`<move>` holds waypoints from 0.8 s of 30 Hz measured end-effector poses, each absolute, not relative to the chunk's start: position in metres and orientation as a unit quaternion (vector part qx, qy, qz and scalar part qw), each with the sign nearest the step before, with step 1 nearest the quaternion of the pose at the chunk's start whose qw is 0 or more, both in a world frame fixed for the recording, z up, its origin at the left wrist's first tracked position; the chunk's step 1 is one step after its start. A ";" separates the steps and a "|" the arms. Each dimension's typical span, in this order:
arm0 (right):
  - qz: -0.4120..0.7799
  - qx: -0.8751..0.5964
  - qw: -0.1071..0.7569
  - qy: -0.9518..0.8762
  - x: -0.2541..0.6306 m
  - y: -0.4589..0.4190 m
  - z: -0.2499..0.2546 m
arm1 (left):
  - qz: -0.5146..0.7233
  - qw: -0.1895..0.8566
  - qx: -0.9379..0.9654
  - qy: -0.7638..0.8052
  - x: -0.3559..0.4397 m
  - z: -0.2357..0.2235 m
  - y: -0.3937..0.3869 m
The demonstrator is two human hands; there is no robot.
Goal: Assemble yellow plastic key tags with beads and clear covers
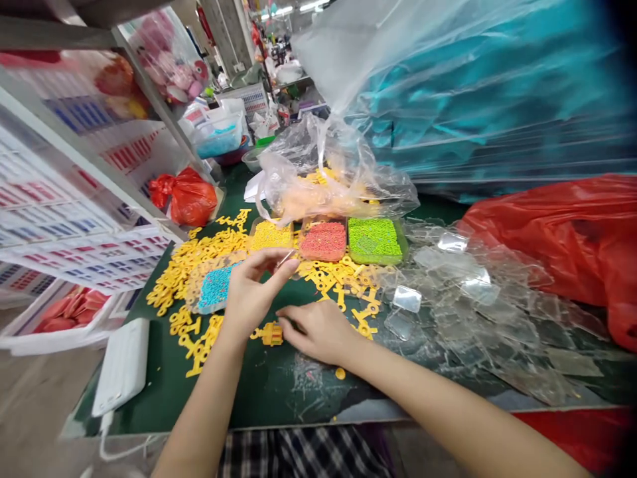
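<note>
My left hand (251, 289) is raised a little above the green table (259, 392), its thumb and fingers pinched on a thin pale stick-like piece (285, 258). My right hand (318, 330) rests on the table with its fingers curled down beside a small yellow plastic part (271, 334), touching or nearly touching it. Yellow key-shaped parts (189, 265) lie scattered around both hands. Behind the hands stand open trays of small beads: blue (213, 290), yellow (271, 234), red (323, 240) and green (374, 240).
A heap of small clear plastic bags (472, 299) covers the table's right side. A crumpled clear bag (328, 179) lies behind the trays. Red bags (562, 245) (186, 196) sit right and left. A white power bank (122, 365) lies front left, beside shelves (74, 199).
</note>
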State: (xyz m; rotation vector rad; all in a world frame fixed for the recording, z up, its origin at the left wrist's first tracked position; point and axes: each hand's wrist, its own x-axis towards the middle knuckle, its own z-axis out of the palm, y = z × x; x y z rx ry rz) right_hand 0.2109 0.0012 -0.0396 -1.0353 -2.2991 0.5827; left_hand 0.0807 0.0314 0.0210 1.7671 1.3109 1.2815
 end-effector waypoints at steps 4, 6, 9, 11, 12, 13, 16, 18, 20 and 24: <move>0.406 -0.381 0.367 -0.745 0.212 0.002 -0.042 | 0.481 0.320 0.600 0.553 0.049 0.010 0.004; 0.490 -0.334 0.406 -0.696 0.211 0.003 -0.046 | 0.464 0.342 0.585 0.570 0.039 0.001 -0.007; 0.556 -0.293 0.418 -0.656 0.206 0.002 -0.049 | 0.440 0.385 0.569 0.578 0.032 -0.010 -0.020; 0.569 -0.310 0.404 -0.645 0.203 0.001 -0.050 | 0.431 0.398 0.564 0.581 0.031 -0.016 -0.025; 0.574 -0.323 0.395 -0.640 0.201 0.001 -0.050 | 0.428 0.397 0.566 0.582 0.030 -0.018 -0.026; 0.579 -0.336 0.387 -0.634 0.200 0.001 -0.050 | 0.423 0.394 0.571 0.583 0.029 -0.020 -0.027; 0.608 -0.354 0.371 -0.606 0.196 0.001 -0.050 | 0.399 0.366 0.606 0.583 0.023 -0.023 -0.028; 0.625 -0.359 0.365 -0.589 0.195 0.001 -0.050 | 0.376 0.330 0.645 0.577 0.018 -0.023 -0.028; 0.641 -0.362 0.364 -0.571 0.195 0.001 -0.049 | 0.355 0.296 0.689 0.559 0.013 -0.024 -0.028; 0.670 -0.371 0.352 -0.538 0.196 0.001 -0.048 | 0.342 0.245 0.745 0.518 0.008 -0.032 -0.027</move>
